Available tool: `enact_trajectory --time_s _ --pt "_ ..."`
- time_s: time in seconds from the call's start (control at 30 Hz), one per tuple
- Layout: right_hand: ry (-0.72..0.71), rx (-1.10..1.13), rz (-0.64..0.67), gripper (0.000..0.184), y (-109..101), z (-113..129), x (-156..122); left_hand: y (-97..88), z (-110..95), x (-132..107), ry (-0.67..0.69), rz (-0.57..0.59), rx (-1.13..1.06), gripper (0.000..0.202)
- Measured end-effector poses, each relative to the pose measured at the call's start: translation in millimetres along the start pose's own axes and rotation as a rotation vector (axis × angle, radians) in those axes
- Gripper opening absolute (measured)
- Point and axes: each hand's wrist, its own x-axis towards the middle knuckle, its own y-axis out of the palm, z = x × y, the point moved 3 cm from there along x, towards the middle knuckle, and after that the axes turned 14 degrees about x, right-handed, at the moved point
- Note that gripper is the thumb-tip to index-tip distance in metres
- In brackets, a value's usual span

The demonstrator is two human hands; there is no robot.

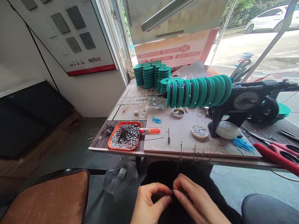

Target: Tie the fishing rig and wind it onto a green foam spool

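My left hand (151,202) and my right hand (192,197) meet above my lap, just below the table edge. Each is closed in a pinch, the fingertips almost touching around a tiny pale piece too small to name. A thin line with small dark fittings (180,160) hangs over the edge just above my right hand. More thin lines run up to a row of green foam spools (198,91) on a dark winding machine (245,99). A grey cylindrical weight (168,140) lies on the board (158,147) with a thin stem.
An orange tray (109,143) holds grey weights and small metal parts. Beside it lies an orange-handled tool (153,130). White beads fill a round dish (199,131); blue strips (243,145) and red-handled scissors (277,157) are at right. Green spool stacks (148,76) stand behind. A brown chair (51,199) is at left.
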Motion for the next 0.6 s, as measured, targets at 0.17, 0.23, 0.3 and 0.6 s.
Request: enact_trajectory --time_s 0.17,0.23,0.3,0.6 --pt "0.394 0.200 0.134 0.054 6.7 -15.4 -7.7 1.6 9.6 1.6 0.017 -0.044 -0.047 0.031" --pt "0.447 0.244 0.146 0.053 9.1 -16.5 -6.7 3.3 12.4 2.6 0.041 -0.023 -0.100 0.034" --pt "0.476 0.262 0.151 0.049 10.1 -15.1 -4.2 3.6 15.3 3.5 0.067 -0.021 -0.130 0.034" --pt "0.481 0.176 0.196 0.028 9.7 -3.5 1.4 -0.3 14.9 3.5 0.178 -0.048 -0.049 0.027"
